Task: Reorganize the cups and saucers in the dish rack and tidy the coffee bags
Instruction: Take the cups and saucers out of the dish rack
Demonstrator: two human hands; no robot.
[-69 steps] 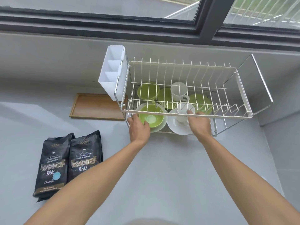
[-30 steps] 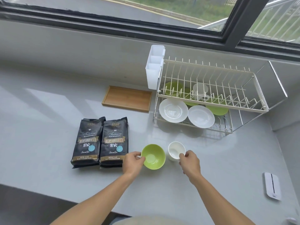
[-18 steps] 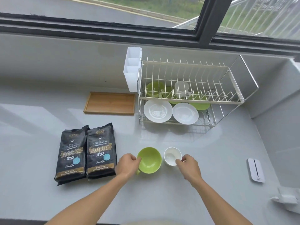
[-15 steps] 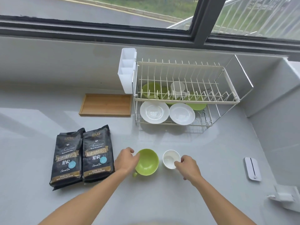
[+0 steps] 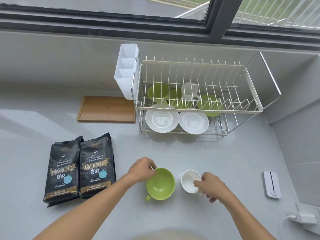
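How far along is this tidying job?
Early on. Done: a green cup and a white cup stand on the counter, out of the dish rack. In hand: the left hand and right hand touch them. Left: the saucers in the rack, and the coffee bags.

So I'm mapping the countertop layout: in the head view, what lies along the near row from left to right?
Two coffee bags → left hand → green cup → white cup → right hand → white flat device.
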